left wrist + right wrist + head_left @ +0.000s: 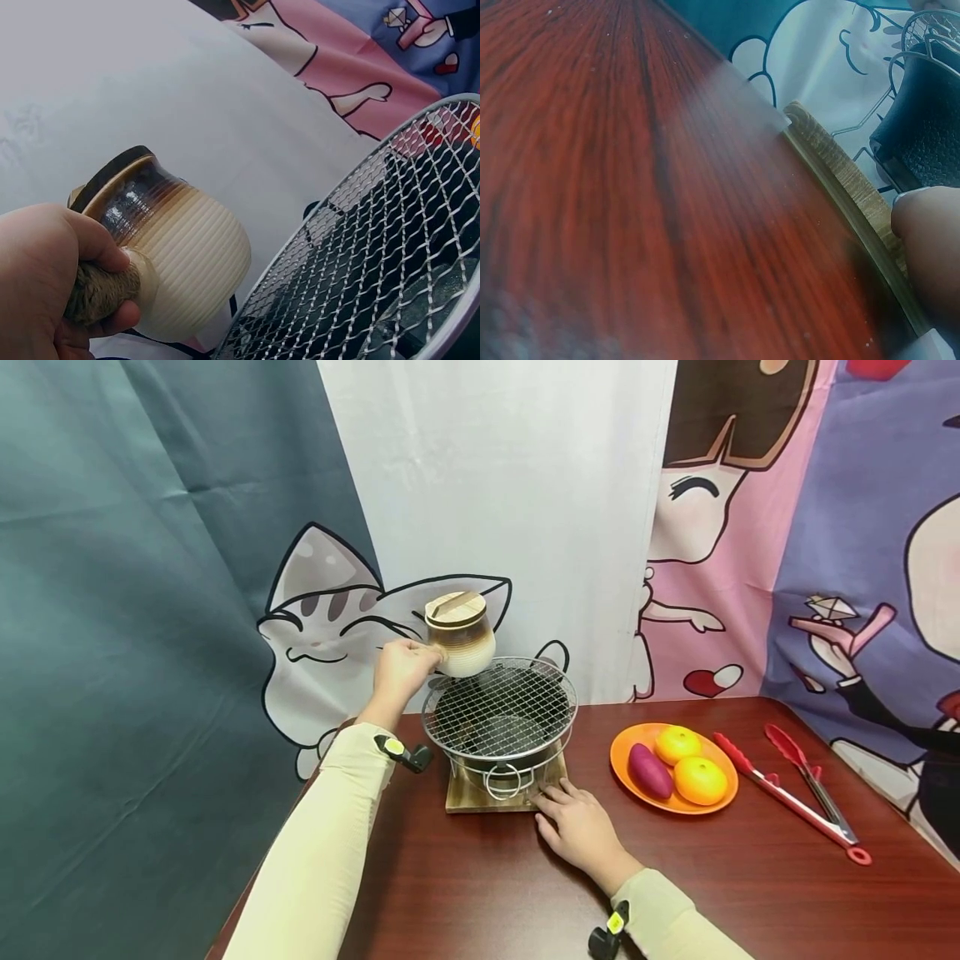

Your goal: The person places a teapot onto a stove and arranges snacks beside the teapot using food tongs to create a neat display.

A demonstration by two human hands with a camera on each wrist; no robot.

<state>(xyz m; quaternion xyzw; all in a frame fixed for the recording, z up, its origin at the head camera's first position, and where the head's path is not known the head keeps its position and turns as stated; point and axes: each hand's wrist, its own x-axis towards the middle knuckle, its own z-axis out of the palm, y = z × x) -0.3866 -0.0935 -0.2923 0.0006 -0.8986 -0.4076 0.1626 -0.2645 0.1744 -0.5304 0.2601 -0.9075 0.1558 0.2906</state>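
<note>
My left hand grips the twine-wrapped side handle of a ribbed clay teapot, cream below and brown near the top. A pale wooden lid covers the pot. The pot is held up by the back left rim of a round wire grill net. Under the net is a dark charcoal stove, standing on a wooden board. At the board's front right corner my right hand rests with fingers extended. In the right wrist view only part of that hand shows.
An orange plate with two mandarins and a purple sweet potato sits right of the stove. Red-handled tongs lie farther right on the brown table. A printed cloth hangs behind the table.
</note>
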